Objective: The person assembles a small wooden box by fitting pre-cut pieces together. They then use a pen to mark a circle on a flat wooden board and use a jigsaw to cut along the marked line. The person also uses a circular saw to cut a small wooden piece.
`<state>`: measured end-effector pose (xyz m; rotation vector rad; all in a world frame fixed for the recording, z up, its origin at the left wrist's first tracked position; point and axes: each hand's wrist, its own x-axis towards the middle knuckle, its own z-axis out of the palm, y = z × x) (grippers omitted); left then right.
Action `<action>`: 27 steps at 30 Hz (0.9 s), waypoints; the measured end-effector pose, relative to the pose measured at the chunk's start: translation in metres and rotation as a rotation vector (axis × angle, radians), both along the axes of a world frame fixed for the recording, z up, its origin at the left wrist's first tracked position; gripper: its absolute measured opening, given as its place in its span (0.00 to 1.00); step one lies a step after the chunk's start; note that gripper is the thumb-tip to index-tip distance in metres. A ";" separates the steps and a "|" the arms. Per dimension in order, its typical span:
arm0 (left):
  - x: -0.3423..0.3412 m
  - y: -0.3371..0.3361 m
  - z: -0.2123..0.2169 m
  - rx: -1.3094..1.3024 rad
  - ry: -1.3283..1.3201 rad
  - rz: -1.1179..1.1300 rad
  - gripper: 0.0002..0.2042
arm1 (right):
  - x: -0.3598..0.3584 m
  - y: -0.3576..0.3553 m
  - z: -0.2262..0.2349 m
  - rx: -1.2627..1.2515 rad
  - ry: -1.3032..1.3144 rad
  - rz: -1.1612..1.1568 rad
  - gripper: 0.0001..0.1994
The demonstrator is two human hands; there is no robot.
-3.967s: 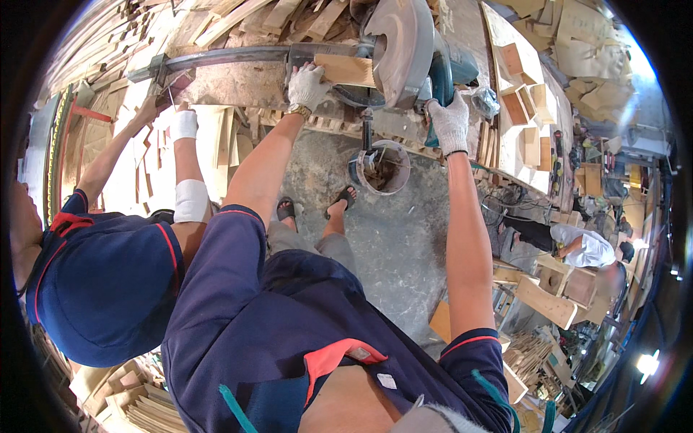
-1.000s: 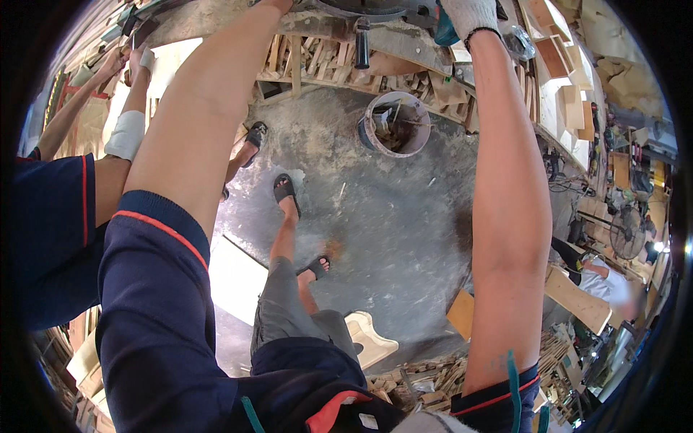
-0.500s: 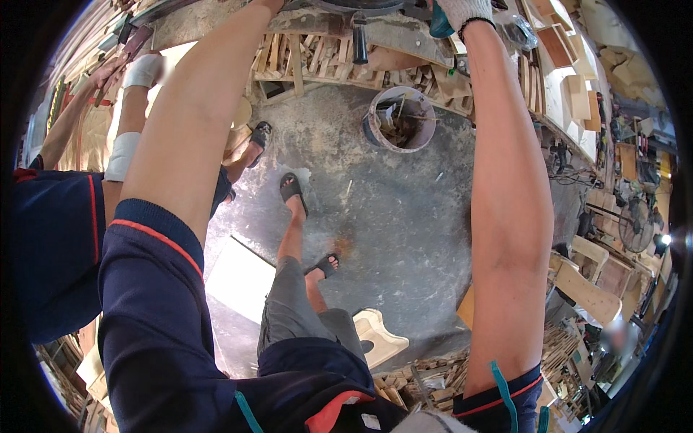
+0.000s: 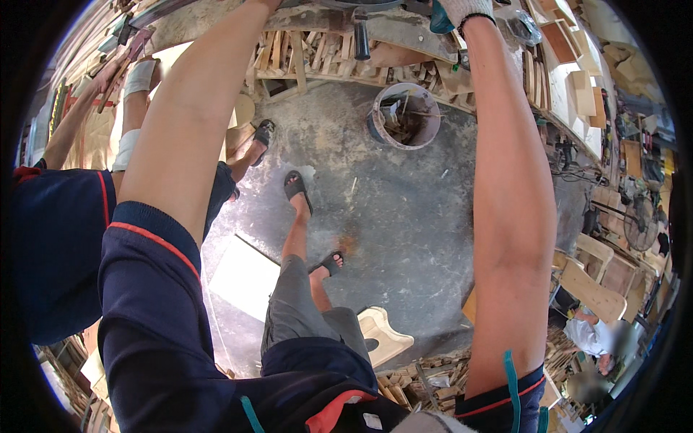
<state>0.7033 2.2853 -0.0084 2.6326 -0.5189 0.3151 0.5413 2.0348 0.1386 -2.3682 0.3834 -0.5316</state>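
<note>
My left forearm (image 4: 191, 108) reaches up to the top edge, where the picture cuts off the hand, so what it holds or touches is hidden. My right hand (image 4: 469, 9), in a white knit glove with a dark band at the wrist, shows only in part at the top. Its fingers lie beyond the edge. Beside the glove is a teal patch (image 4: 440, 18) that I cannot make out fully. Between my arms, a black handle (image 4: 362, 37) hangs below a grey rounded part (image 4: 364, 3) at the bench edge.
A white bucket (image 4: 434, 130) of scraps stands on the floor below a shelf of wood offcuts (image 4: 317, 54). A white panel (image 4: 244, 278) and a cut wooden piece (image 4: 386, 338) lie by my feet. A co-worker's bandaged arm (image 4: 135, 101) is at left. Wooden parts (image 4: 581, 94) line the right.
The view has shifted slightly, and my arms keep nearly the same pose. A person in white now shows at the lower right. The co-worker's hands at left have moved a little.
</note>
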 end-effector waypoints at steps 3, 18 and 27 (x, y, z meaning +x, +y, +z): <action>0.001 0.001 0.000 0.004 -0.031 -0.014 0.12 | 0.000 0.000 -0.002 -0.028 -0.013 -0.007 0.17; -0.001 0.003 0.000 0.027 -0.040 0.002 0.15 | -0.003 0.000 -0.008 -0.040 -0.047 -0.003 0.17; -0.013 0.003 -0.010 -0.092 0.025 -0.086 0.14 | -0.016 0.005 -0.020 -0.015 -0.007 -0.039 0.15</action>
